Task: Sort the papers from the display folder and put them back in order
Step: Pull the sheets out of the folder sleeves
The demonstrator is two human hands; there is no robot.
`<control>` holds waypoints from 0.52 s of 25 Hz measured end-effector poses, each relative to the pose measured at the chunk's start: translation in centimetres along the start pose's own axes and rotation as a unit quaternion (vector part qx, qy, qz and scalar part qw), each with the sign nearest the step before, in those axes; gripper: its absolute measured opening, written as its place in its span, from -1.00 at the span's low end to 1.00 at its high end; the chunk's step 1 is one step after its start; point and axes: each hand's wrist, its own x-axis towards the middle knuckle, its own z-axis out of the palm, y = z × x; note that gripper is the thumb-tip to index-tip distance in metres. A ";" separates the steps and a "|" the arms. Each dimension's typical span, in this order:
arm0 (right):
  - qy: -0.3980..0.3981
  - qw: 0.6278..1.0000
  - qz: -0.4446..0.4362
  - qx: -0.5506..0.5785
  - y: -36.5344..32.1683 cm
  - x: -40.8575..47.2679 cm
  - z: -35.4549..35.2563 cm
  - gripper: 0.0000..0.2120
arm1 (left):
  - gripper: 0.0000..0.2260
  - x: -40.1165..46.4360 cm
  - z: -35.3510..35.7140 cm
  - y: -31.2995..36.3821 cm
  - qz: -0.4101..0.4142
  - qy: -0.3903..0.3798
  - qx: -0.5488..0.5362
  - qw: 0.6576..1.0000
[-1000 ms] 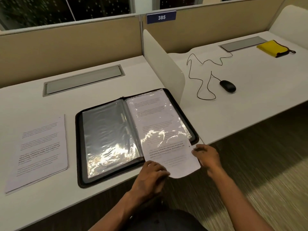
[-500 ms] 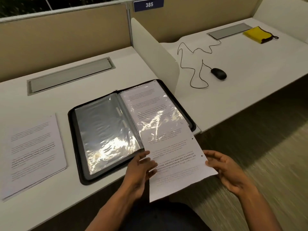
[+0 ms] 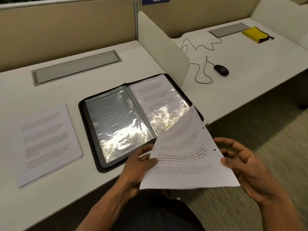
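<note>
Fingers (image 3: 145,158) of the left hand (image 3: 138,169) curl round the left edge of the sheet (image 3: 186,157); the right hand (image 3: 246,165) cups its right edge, thumb on top. Beyond the fingers lies the desk (image 3: 116,67), on it the open folder (image 3: 126,120) with one page sleeved. Left of the fingers sits the stack (image 3: 46,142). The sheet, held clear of the desk edge, looks light and limp, and likely creases easily; the plastic sleeves look slippery. I would hold it at both long edges, away from the punched holes (image 3: 214,149).
</note>
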 end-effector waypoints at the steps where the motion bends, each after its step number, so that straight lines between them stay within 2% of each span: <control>1: -0.002 1.000 -0.009 -0.022 -0.6 -0.7 1.1 -0.55 | -0.61 -1.0 -0.5 0.8 0.025 -0.004 0.007 1.000; 6: -0.023 0.982 -0.050 -0.183 -3.8 -3.9 6.0 -0.48 | -0.68 -5.7 -3.2 4.0 0.094 -0.030 0.014 0.995; 9: -0.051 0.977 -0.068 -0.196 -4.0 -3.5 9.5 -0.52 | -0.69 -7.5 -5.9 5.2 0.162 0.029 0.060 0.985; 13: -0.081 0.975 -0.073 -0.193 -1.8 0.4 15.8 -0.66 | -0.69 -8.4 -12.0 6.5 0.227 0.131 0.096 0.960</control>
